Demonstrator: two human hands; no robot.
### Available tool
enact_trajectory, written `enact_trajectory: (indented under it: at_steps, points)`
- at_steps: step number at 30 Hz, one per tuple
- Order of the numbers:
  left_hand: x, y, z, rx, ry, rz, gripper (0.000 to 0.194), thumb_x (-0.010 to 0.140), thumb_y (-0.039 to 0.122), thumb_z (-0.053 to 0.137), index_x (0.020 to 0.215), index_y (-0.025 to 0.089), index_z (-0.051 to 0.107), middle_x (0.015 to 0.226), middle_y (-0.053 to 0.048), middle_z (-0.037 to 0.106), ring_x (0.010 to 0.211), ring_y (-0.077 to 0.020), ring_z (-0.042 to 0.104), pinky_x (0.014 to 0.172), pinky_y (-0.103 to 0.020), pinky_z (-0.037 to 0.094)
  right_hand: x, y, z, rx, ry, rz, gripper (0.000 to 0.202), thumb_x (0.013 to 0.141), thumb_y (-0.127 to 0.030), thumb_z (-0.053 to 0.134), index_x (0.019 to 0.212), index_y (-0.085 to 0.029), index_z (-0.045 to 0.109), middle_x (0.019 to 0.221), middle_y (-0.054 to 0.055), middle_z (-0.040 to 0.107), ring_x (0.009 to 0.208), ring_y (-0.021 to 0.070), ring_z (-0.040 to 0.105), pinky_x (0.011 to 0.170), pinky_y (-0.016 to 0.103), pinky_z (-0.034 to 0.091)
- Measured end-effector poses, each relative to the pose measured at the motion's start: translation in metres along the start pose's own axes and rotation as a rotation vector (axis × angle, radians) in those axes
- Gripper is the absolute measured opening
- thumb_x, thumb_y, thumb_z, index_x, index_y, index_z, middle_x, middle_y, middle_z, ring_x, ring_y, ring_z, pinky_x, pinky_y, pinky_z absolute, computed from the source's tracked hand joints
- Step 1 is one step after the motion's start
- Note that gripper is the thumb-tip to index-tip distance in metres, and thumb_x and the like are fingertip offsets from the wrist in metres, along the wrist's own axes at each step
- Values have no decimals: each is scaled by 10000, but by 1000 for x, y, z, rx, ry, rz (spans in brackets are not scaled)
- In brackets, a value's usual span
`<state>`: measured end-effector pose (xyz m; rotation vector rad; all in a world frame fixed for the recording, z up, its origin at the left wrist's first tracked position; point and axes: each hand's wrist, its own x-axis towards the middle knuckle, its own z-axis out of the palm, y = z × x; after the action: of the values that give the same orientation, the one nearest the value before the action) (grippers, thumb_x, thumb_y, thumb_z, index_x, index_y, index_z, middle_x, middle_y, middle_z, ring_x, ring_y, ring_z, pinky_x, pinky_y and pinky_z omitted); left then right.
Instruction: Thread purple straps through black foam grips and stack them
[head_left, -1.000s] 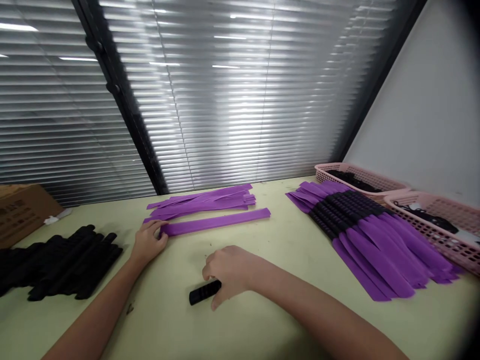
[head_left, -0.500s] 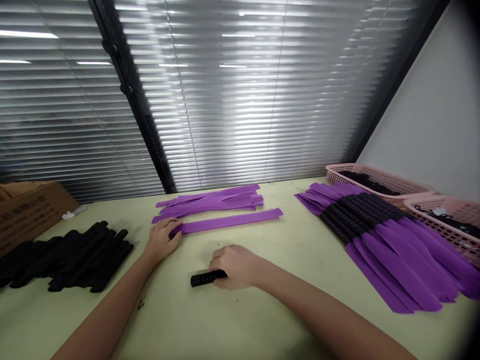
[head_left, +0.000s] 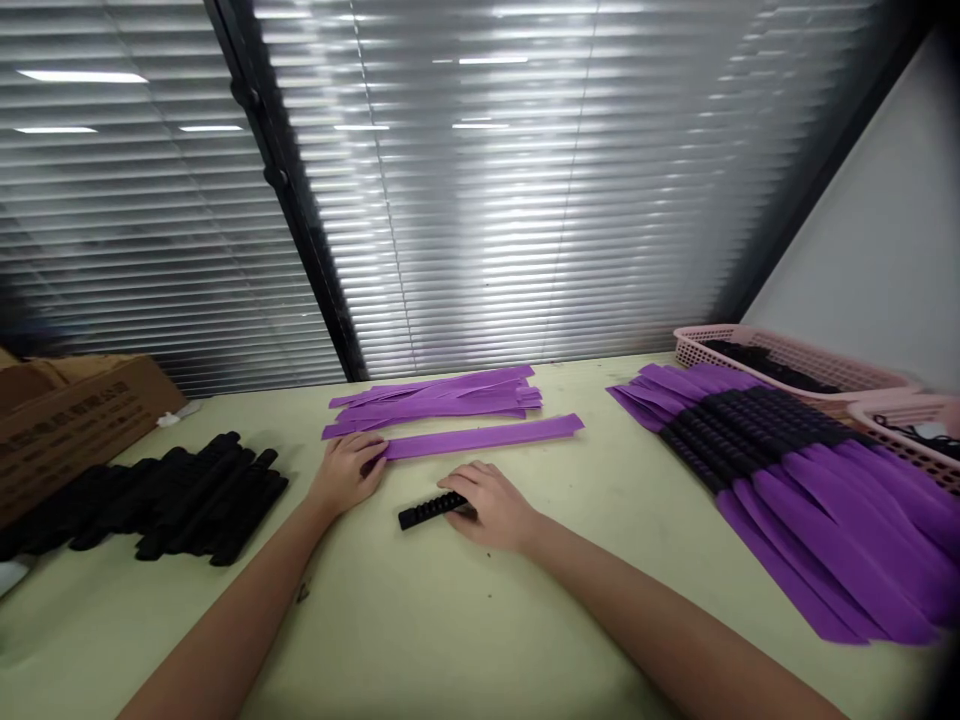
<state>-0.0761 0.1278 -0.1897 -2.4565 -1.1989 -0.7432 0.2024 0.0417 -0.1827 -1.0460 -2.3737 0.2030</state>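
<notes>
My left hand (head_left: 347, 473) is closed on the left end of a flat purple strip (head_left: 484, 437), which lies across the table and points right. Nearer to me, my right hand (head_left: 491, 507) grips a short black ribbed sleeve (head_left: 429, 510); its left part sticks out past my fingers and the rest is hidden under the hand. Just behind the held strip lies a loose pile of purple strips (head_left: 442, 396). To the left of my left hand is a heap of black sleeves (head_left: 195, 490).
On the right lies a row of purple strips (head_left: 840, 510) with black sleeves (head_left: 742, 425) round their middles. Pink baskets (head_left: 862, 375) with black items stand behind it. A cardboard box (head_left: 90, 420) is at the far left, and window blinds (head_left: 480, 220) rise behind the pale table (head_left: 420, 640).
My right hand has moved up, closer to the purple strip, with the black sleeve tilting more. My left hand keeps its hold on the strip. The whole view has shifted slightly.
</notes>
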Motion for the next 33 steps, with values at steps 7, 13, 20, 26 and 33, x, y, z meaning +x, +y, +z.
enact_trajectory:
  at_steps: [7, 13, 20, 26, 33]
  points:
    - [0, -2, 3, -36, 21, 60, 233, 887, 296, 515, 1002, 229, 706, 1049, -48, 712, 1015, -231, 617, 880, -408, 432, -1, 1, 4, 6, -1, -12, 285, 833, -272, 574, 1101, -192, 628, 1032, 56, 642, 934, 212, 537, 870, 365, 403]
    - [-1, -2, 5, -73, 30, 38, 239, 878, 336, 546, 1039, 243, 696, 1060, -51, 707, 1009, -220, 624, 899, -401, 446, -1, 0, 4, 3, -3, 8, 287, 837, -276, 573, 1105, -187, 628, 1018, 62, 642, 938, 213, 534, 871, 360, 398]
    - [-2, -9, 11, -148, 67, 58, 211, 902, 304, 525, 1015, 239, 691, 1015, -47, 719, 979, -204, 645, 878, -387, 470, -1, 0, 4, -7, -8, 7, 271, 837, -272, 570, 1086, -190, 637, 992, 53, 647, 920, 205, 533, 856, 355, 401]
    - [-3, -11, 9, -186, 160, 56, 197, 921, 279, 502, 1001, 212, 670, 972, -60, 718, 931, -208, 652, 848, -381, 489, -1, 1, 4, -7, 0, -9, 269, 842, -267, 568, 1090, -185, 633, 980, 61, 642, 911, 205, 531, 854, 366, 416]
    - [4, 17, -6, -240, 230, 231, 157, 896, 214, 547, 1008, 221, 657, 926, -52, 713, 885, -179, 644, 833, -357, 486, -5, 3, 9, -76, 120, -67, 326, 835, -322, 588, 1127, -177, 614, 1181, 124, 546, 1090, 268, 442, 927, 437, 398]
